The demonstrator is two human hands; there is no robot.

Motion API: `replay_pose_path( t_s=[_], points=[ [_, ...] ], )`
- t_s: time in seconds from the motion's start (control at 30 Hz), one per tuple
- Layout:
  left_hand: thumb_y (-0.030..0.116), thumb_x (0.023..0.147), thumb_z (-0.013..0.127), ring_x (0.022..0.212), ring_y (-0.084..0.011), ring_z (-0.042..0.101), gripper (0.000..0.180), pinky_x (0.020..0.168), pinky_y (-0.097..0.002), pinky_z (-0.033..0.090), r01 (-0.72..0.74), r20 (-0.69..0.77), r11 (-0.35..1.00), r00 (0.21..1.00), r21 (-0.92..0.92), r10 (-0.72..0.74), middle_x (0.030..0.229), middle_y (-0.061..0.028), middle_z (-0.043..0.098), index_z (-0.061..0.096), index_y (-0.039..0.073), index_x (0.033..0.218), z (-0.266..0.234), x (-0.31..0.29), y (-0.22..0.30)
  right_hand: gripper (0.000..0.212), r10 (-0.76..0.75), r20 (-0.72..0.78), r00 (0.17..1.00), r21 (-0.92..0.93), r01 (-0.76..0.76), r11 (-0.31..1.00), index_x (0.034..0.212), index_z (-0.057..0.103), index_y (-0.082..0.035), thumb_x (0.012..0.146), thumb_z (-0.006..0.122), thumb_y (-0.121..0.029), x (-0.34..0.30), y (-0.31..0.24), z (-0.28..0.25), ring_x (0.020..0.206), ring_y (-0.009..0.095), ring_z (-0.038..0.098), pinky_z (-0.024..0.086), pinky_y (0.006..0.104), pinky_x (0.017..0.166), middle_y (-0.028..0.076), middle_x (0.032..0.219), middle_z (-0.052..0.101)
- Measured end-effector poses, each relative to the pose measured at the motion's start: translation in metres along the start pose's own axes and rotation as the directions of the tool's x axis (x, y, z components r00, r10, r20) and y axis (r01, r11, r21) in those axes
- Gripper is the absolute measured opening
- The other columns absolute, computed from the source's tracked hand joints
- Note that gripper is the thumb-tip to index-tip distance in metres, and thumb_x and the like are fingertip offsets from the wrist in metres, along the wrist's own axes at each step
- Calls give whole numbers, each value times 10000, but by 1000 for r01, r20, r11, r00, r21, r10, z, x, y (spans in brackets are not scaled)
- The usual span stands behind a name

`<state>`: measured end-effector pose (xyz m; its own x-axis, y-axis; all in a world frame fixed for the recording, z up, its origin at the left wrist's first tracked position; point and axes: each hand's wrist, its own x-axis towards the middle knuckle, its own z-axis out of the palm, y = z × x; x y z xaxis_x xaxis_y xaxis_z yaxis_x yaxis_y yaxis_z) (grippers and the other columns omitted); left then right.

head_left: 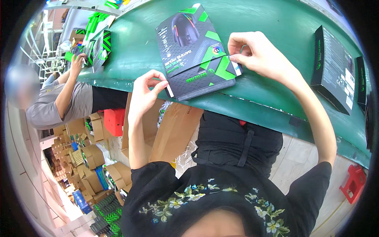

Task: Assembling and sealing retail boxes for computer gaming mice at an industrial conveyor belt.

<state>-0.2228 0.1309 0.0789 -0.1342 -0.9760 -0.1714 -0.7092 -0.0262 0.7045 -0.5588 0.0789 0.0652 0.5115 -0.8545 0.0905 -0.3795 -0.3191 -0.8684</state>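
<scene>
The left hand [146, 90] is curled nearly closed, thumb and forefinger tips brought together at a narrow white strip [170, 91] on the near part of the box's left edge; from here I can't tell whether they grip it or only press. The right hand [260, 51] is drawn in much the same way, thumb and forefinger almost meeting at the right edge, just above a white label [237, 68]; its hold is equally unclear to me.

The black-and-green mouse box [193, 51] lies flat on the table [272, 19] between them, its long axis running away from the person, the far end leaning left. Both hands are beside its near half, the left closer to the near end, the right farther up.

Off to the right lies another black box [333, 73]. To the left, a co-worker [65, 96] handles things at the same table.
</scene>
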Motion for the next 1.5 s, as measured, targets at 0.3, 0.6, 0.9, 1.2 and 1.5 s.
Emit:
replay_pose_path(
  t_s=[0.3,0.6,0.9,1.2,1.5],
  points=[
    [5,864,658,779,-77,577,71,754,-231,447,-93,-170,994,980,65,103,829,6,612,604,-1,909,21,-8,4,132,-18,31,999,-41,19,999,831,541,24,827,611,-87,-3,-1,-4,704,321,587,459,412,672,176,729,596],
    [96,914,671,762,-75,585,121,726,-243,470,23,76,950,997,-311,1,824,-9,633,591,10,941,9,2,-5,139,-203,80,976,-162,214,963,872,481,19,856,614,-19,-13,1,-2,621,260,531,433,361,621,145,680,528],
    [90,933,644,728,-79,565,94,706,-232,462,81,228,927,974,-366,5,782,0,617,584,17,938,6,9,-6,150,88,191,978,65,-102,993,867,577,-5,812,680,-100,-3,7,-16,679,146,610,481,327,630,82,713,624],
    [-17,931,557,608,-144,562,48,599,-286,465,-172,-137,975,972,139,191,697,-92,549,516,6,918,39,-13,17,154,146,277,950,180,-200,963,836,516,-8,828,662,-58,-4,15,-22,629,89,567,460,269,577,34,702,579],
    [-96,827,572,874,-292,606,154,797,-364,468,-367,-208,760,815,537,540,952,-121,593,517,23,908,50,-18,7,168,-95,75,993,-259,111,959,771,478,15,765,644,-12,-19,-10,-14,722,393,544,435,440,681,164,711,535]
  ],
)
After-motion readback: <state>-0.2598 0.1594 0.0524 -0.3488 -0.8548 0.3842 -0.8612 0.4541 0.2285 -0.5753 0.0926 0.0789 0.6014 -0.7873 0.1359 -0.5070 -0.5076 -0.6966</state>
